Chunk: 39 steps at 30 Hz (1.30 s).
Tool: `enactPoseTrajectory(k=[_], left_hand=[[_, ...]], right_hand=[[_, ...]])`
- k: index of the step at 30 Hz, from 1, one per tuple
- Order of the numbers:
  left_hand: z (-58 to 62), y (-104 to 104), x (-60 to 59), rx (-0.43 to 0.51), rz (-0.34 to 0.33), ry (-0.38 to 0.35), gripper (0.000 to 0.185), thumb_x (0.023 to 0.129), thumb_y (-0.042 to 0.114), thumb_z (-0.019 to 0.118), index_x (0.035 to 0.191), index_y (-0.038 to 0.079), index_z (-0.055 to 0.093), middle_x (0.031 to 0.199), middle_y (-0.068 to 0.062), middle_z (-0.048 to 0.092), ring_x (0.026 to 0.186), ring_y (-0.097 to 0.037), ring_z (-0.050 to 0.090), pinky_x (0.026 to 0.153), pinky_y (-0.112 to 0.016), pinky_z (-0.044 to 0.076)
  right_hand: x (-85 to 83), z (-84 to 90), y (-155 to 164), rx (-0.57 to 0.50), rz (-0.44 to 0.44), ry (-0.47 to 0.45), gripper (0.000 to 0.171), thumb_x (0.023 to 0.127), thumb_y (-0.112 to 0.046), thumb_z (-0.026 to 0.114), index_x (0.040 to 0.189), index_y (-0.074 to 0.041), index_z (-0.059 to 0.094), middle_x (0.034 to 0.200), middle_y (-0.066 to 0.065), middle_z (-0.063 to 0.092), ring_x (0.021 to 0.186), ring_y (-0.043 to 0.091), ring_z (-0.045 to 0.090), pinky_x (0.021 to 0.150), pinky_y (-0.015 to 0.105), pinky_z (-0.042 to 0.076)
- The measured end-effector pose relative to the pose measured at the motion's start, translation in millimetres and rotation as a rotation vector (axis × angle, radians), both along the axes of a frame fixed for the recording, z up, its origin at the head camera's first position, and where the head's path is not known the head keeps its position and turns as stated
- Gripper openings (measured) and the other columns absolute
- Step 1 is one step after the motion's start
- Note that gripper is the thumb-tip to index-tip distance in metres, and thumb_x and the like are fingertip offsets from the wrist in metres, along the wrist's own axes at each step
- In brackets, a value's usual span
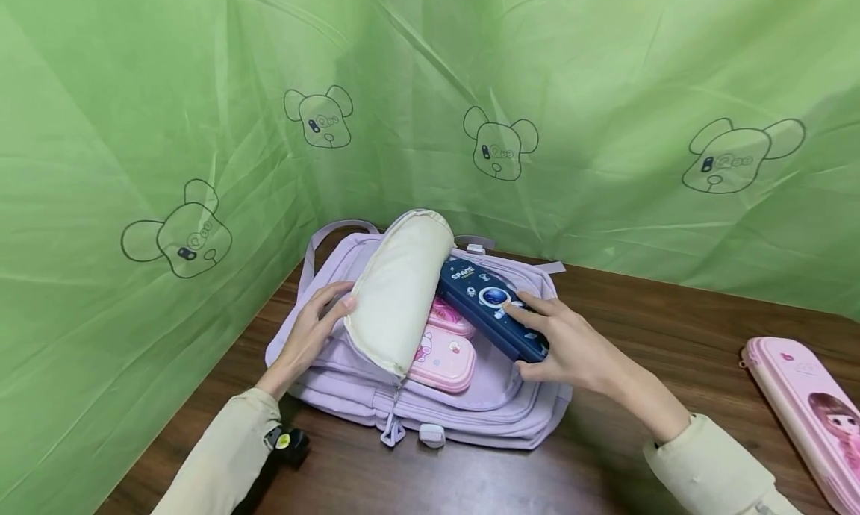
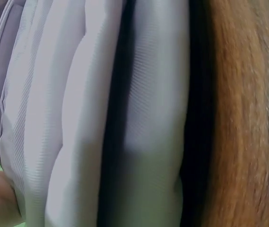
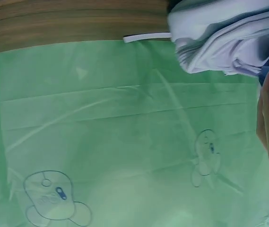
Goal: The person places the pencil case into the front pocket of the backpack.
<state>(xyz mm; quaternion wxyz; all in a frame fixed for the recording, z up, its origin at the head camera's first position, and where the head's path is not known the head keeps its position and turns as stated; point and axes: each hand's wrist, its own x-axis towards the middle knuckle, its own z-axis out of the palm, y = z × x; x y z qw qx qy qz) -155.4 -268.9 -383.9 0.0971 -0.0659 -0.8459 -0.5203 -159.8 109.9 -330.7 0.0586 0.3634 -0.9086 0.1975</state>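
A lilac backpack (image 1: 470, 422) lies flat on the table, its front pocket's cream-lined flap (image 1: 403, 291) folded up. My left hand (image 1: 316, 328) pinches the left edge of that flap between thumb and fingers. With my right hand (image 1: 564, 343) I grip the lower right end of a navy pencil case (image 1: 493, 306) printed with "SPACE" and a planet. The navy case slants over the pocket, its far end beside the flap. Two pink pencil cases, the nearer one (image 1: 443, 362) and a darker one (image 1: 452, 317), lie partly under the flap. In the left wrist view the backpack's side (image 2: 77, 113) fills most of the picture.
Another pink pencil case (image 1: 806, 418) with a doll picture lies on the wooden table (image 1: 638, 291) at the far right. Green cloth (image 1: 403, 75) with bear drawings hangs behind and to the left. A zipper pull (image 1: 393, 429) hangs at the backpack's near edge.
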Motion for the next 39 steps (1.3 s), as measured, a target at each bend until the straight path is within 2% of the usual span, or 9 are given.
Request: enactPoseTrajectory(k=[3,8,12,18,21,26,32,35,39], left_hand=[[-0.5,0.9,-0.4,0.045,-0.006,0.006,0.044,0.097,0.031,0.047,0.132,0.004,0.05,0.135,-0.013,0.045,0.125,-0.024,0.038,0.099,-0.041,0.031],[0.0,4.5,-1.5,0.081,-0.004,0.011,0.045,0.098,0.03,0.044,0.133,0.003,0.048,0.135,-0.016,0.045,0.127,-0.026,0.036,0.106,-0.043,0.023],[-0.8,7.6,0.7,0.1,0.005,-0.002,0.046,0.097,0.03,0.043,0.133,0.003,0.046,0.137,-0.017,0.043,0.126,-0.028,0.037,0.106,-0.045,0.022],[-2.5,13.5,5.5,0.154,-0.007,-0.018,0.043,0.096,0.028,0.045,0.132,0.005,0.045,0.135,-0.013,0.043,0.111,-0.027,0.045,0.097,-0.041,0.031],[-0.2,17.9,8.9,0.151,-0.011,0.006,0.041,0.094,0.026,0.048,0.131,0.007,0.046,0.134,-0.01,0.045,0.115,-0.027,0.044,0.099,-0.041,0.03],[6.8,34.0,23.1,0.109,-0.022,0.041,0.043,0.089,0.025,0.057,0.13,0.014,0.049,0.134,-0.003,0.048,0.122,-0.028,0.041,0.103,-0.046,0.025],[8.6,44.8,34.3,0.09,-0.002,0.036,0.044,0.087,0.026,0.062,0.129,0.017,0.053,0.132,0.0,0.05,0.121,-0.022,0.041,0.102,-0.043,0.026],[7.9,44.3,36.4,0.066,0.006,0.024,0.044,0.088,0.027,0.062,0.129,0.018,0.053,0.133,0.0,0.05,0.122,-0.023,0.041,0.102,-0.043,0.026],[9.5,41.3,34.3,0.043,-0.015,0.029,0.043,0.088,0.027,0.061,0.129,0.017,0.053,0.133,-0.001,0.049,0.125,-0.021,0.038,0.104,-0.044,0.026]], right_hand=[[5.4,-2.3,-4.7,0.008,0.048,0.056,0.076,0.064,-0.031,0.077,0.131,-0.003,0.053,0.137,0.026,0.041,0.117,0.043,0.044,0.093,0.053,0.04],[14.2,-5.8,-9.4,0.006,0.108,0.141,0.076,0.062,-0.029,0.078,0.13,-0.006,0.055,0.138,0.023,0.041,0.109,0.032,0.047,0.082,0.045,0.046],[18.3,-10.4,-10.8,-0.034,0.148,0.142,0.074,0.06,-0.028,0.078,0.128,-0.009,0.058,0.137,0.021,0.043,0.105,0.028,0.048,0.076,0.041,0.048],[23.6,-16.8,-9.4,-0.078,0.206,0.146,0.073,0.059,-0.029,0.08,0.127,-0.013,0.059,0.138,0.015,0.045,0.107,0.023,0.046,0.075,0.04,0.049],[27.9,-17.0,-14.9,-0.1,0.269,0.173,0.073,0.058,-0.028,0.08,0.127,-0.013,0.059,0.138,0.015,0.045,0.106,0.021,0.047,0.076,0.039,0.049],[39.5,-22.1,-24.5,-0.154,0.344,0.191,0.071,0.062,-0.029,0.081,0.128,-0.014,0.058,0.139,0.014,0.044,0.106,0.02,0.046,0.08,0.038,0.048],[51.7,-27.0,-9.5,-0.193,0.254,0.189,0.065,0.074,-0.042,0.076,0.131,-0.018,0.055,0.139,0.008,0.043,0.118,0.022,0.044,0.087,0.042,0.046],[58.9,-27.4,3.9,-0.21,0.14,0.18,0.07,0.072,-0.049,0.075,0.131,-0.017,0.055,0.135,0.005,0.047,0.118,0.021,0.045,0.092,0.036,0.042],[69.1,-30.2,18.4,-0.236,-0.013,0.118,0.073,0.066,-0.05,0.079,0.128,-0.016,0.057,0.121,-0.004,0.055,0.105,0.013,0.053,0.084,0.03,0.046]])
